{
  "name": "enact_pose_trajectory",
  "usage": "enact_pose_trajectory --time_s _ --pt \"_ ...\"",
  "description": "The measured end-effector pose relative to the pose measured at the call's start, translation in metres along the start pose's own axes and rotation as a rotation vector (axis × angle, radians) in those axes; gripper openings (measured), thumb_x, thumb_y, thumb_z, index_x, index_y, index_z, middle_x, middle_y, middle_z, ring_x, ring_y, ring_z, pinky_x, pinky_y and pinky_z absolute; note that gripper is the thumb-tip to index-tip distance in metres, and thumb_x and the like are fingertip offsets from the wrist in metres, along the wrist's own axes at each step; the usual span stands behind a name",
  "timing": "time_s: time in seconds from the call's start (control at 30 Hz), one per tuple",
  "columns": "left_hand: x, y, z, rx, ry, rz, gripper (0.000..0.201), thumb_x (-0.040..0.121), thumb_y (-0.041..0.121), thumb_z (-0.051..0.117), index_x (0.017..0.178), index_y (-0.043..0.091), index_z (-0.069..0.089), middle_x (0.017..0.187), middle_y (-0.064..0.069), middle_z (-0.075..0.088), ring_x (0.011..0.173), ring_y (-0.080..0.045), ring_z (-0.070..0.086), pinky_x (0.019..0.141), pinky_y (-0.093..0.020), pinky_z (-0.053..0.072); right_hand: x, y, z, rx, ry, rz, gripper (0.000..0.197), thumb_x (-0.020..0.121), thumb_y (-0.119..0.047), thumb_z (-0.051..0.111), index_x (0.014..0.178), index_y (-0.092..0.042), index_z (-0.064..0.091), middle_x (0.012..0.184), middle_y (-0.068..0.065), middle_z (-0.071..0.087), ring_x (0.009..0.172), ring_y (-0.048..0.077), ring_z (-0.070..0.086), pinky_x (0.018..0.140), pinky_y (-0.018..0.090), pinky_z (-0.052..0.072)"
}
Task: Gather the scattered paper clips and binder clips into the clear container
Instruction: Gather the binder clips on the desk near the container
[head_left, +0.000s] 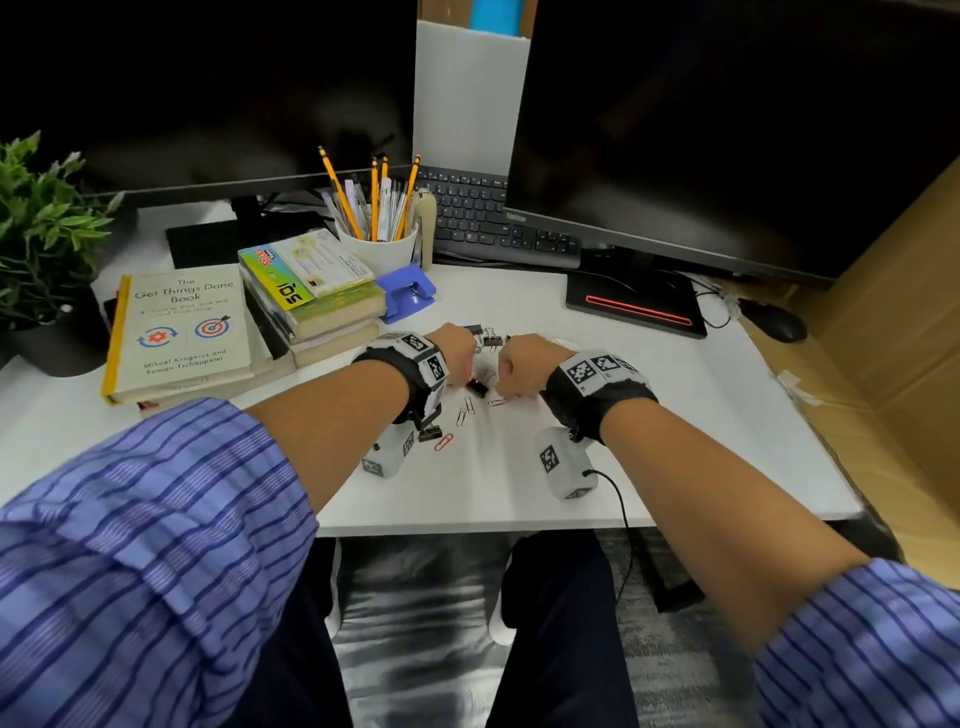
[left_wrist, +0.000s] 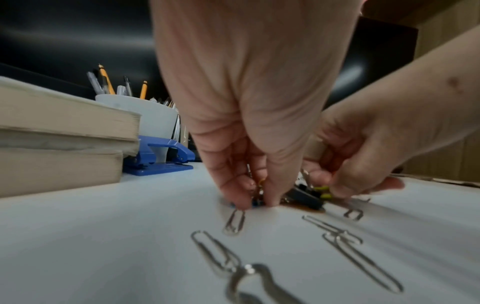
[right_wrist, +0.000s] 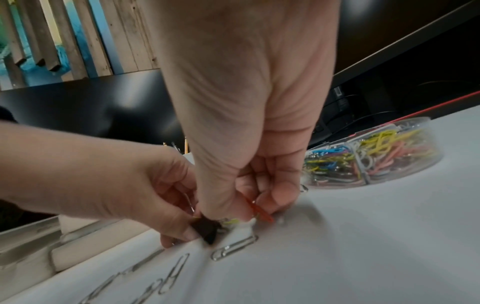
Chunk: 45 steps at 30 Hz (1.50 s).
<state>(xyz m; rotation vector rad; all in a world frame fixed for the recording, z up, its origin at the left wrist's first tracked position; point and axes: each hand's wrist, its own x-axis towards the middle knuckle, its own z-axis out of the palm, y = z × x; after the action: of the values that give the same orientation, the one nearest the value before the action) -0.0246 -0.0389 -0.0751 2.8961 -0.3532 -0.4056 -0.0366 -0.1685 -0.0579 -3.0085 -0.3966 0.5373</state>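
Both hands are down on the white desk (head_left: 649, 415), fingers curled into a small pile of clips. My left hand (left_wrist: 255, 201) pinches a few small coloured clips against the desk, beside a black binder clip (left_wrist: 303, 197). My right hand (right_wrist: 262, 207) pinches a red paper clip (right_wrist: 261, 212), with yellow clips under it. The clear container (right_wrist: 374, 156), holding many coloured paper clips, stands just beyond the right hand; the head view hides it. Loose silver paper clips (head_left: 465, 410) lie nearer me, along with a red one (head_left: 443, 442) and a binder clip (head_left: 428, 434). More binder clips (head_left: 491, 338) lie beyond the hands.
A stack of books (head_left: 311, 301) and a blue hole punch (head_left: 408, 291) sit left of the hands, with a white pencil cup (head_left: 379, 244) behind. Two monitors, a keyboard (head_left: 478, 213) and a mouse (head_left: 774, 322) fill the back and right. The desk's front edge is close to me.
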Motion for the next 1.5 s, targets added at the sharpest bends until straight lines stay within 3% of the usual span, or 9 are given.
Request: enact_pose_trajectory --time_s 0.07,0.17,0.3,0.6,0.9,1.1,1.27,1.43,1.5 --pt "-0.001 0.004 0.000 -0.015 0.006 0.022 0.027 0.087 0.007 0.055 0.111 0.001 0.065 0.116 -0.014 0.066 0.109 -0.028 0.062 0.093 -0.034 0.052 -0.003 0.003 -0.005 0.007 0.018 0.012 0.005 0.084 -0.013 0.060 0.080 -0.010 0.059 0.097 0.013 0.069 0.078 0.022 0.059 0.072 0.029 0.053" --pt "-0.001 0.010 -0.003 -0.037 0.017 0.031 0.024 0.086 0.007 0.056 0.107 -0.001 0.066 0.112 -0.014 0.068 0.104 -0.029 0.064 0.091 -0.036 0.054 -0.008 0.013 -0.018 0.079 0.076 0.026 0.017 0.085 -0.005 0.058 0.100 -0.009 0.064 0.097 0.003 0.058 0.082 0.018 0.055 0.055 0.017 0.043" --pt "0.004 0.017 -0.016 -0.117 0.092 0.065 0.022 0.086 0.007 0.057 0.102 -0.002 0.070 0.110 -0.015 0.070 0.104 -0.031 0.064 0.088 -0.035 0.052 -0.009 0.046 -0.038 0.208 0.168 0.133 0.028 0.085 0.002 0.058 0.109 -0.007 0.069 0.113 0.007 0.065 0.094 0.021 0.066 0.076 0.029 0.056" --pt "0.019 0.060 -0.036 -0.327 0.203 0.146 0.018 0.083 0.004 0.062 0.095 -0.003 0.073 0.096 -0.014 0.072 0.080 -0.019 0.060 0.078 -0.029 0.053 -0.012 0.085 -0.028 0.292 0.142 0.298 0.026 0.089 -0.012 0.062 0.112 -0.005 0.070 0.114 0.012 0.070 0.106 0.026 0.066 0.096 0.036 0.053" --pt "0.036 0.097 -0.021 -0.407 0.171 0.166 0.019 0.084 0.008 0.067 0.101 0.002 0.073 0.112 -0.010 0.070 0.106 -0.025 0.066 0.091 -0.030 0.054 -0.013 0.106 -0.027 0.314 0.235 0.292 0.027 0.093 -0.011 0.056 0.119 -0.010 0.066 0.129 0.009 0.061 0.117 0.025 0.060 0.101 0.034 0.048" --pt "0.040 0.116 -0.011 -0.344 0.166 0.219 0.023 0.084 0.016 0.068 0.104 0.007 0.073 0.112 -0.007 0.070 0.107 -0.022 0.063 0.087 -0.025 0.049 -0.014 0.116 -0.012 0.364 0.239 0.340 0.034 0.084 -0.008 0.066 0.117 -0.014 0.067 0.120 0.006 0.066 0.104 0.022 0.066 0.088 0.029 0.054" --pt "0.045 0.109 -0.011 -0.204 0.185 0.210 0.027 0.086 0.000 0.056 0.106 0.009 0.071 0.117 -0.006 0.068 0.109 -0.023 0.062 0.092 -0.028 0.051 -0.015 0.119 -0.010 0.415 0.242 0.341 0.031 0.082 -0.007 0.068 0.111 -0.015 0.068 0.122 0.005 0.062 0.095 0.018 0.063 0.066 0.021 0.048" --pt "0.045 0.102 -0.007 -0.111 0.112 0.229 0.026 0.083 0.000 0.057 0.101 0.013 0.071 0.114 -0.005 0.068 0.106 -0.024 0.063 0.088 -0.030 0.052 -0.016 0.118 -0.011 0.460 0.231 0.324 0.027 0.084 -0.011 0.067 0.110 -0.013 0.068 0.119 0.003 0.063 0.089 0.016 0.060 0.062 0.017 0.046" --pt "0.046 0.102 -0.005 -0.107 0.128 0.237 0.027 0.084 -0.001 0.053 0.098 0.014 0.071 0.113 -0.005 0.068 0.104 -0.024 0.063 0.088 -0.030 0.051 -0.016 0.117 -0.010 0.489 0.228 0.336 0.024 0.086 -0.015 0.066 0.110 -0.013 0.067 0.116 0.005 0.066 0.086 0.016 0.063 0.070 0.021 0.050"
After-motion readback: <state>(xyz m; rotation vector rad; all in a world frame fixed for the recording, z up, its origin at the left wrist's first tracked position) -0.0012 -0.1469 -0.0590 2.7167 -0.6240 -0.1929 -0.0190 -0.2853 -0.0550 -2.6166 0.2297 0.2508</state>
